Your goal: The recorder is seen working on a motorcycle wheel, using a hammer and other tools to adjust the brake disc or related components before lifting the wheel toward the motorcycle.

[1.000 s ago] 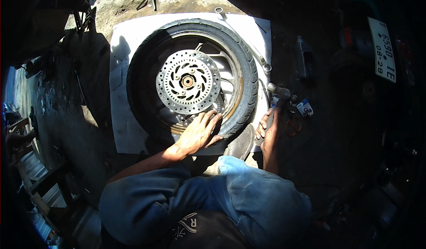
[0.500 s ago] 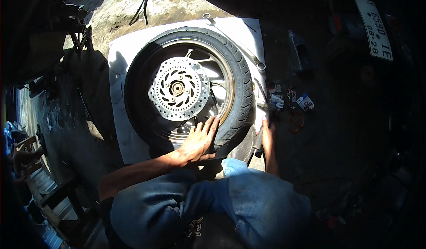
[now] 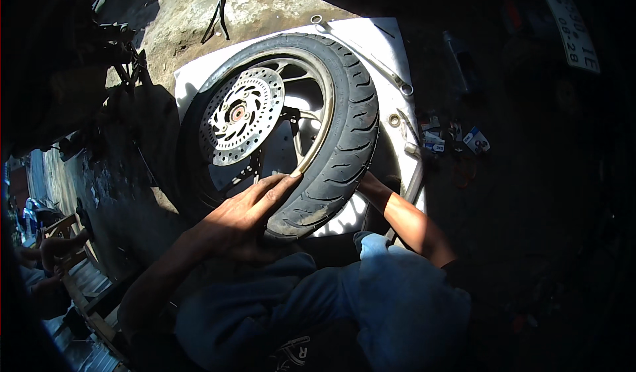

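A motorcycle wheel (image 3: 348, 143) with a black tyre stands tilted in front of me, its right side raised off a white board (image 3: 409, 60). The drilled brake disc (image 3: 228, 152) on its hub faces up and to the left. My left hand (image 3: 248, 210) grips the near edge of the tyre, fingers lying over the sidewall to the rim and the palm against the tread. Under the raised right side reaches my right hand (image 3: 371, 185); the tyre hides its fingers. Beside my right forearm lies a long flat metal tool (image 3: 415, 181).
A long ring spanner (image 3: 361, 55) lies along the board's far right side, with a small metal ring (image 3: 395, 120) nearer. Small packets (image 3: 434, 141) and a clear bottle (image 3: 460, 60) are on the dark floor at right. At far left stands a wooden frame (image 3: 73, 272).
The wheel went from lying flat to tilted, its right side lifted. My right hand moved from the board's edge to beneath the tyre; my left hand shifted left and closed on the tyre.
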{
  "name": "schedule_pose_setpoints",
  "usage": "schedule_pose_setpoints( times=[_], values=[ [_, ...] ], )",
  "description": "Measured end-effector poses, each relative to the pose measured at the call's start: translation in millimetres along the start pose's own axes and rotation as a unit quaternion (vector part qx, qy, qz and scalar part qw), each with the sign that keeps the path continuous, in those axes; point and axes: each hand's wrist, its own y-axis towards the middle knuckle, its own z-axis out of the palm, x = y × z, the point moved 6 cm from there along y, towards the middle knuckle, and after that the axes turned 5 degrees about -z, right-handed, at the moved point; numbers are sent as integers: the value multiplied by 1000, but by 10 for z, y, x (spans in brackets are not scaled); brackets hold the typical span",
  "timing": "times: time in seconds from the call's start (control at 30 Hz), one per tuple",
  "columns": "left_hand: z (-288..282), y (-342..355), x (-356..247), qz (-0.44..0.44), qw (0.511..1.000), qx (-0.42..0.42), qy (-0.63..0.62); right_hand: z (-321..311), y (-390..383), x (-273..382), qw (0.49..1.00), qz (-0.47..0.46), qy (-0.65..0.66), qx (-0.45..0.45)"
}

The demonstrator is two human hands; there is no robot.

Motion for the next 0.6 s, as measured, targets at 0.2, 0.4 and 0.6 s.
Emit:
schedule_pose_setpoints(
  times=[0.2,0.4,0.6],
  values=[
    [937,458,163,-24,995,38,86,-1024,-136,-852,977,103,13,-188],
    [1554,944,285,-5,998,-33,48,-1469,-215,158,921,257,157,-248],
    [1181,773,359,54,982,-175,-53,-990,232,1295,995,77,34,58]
  ],
)
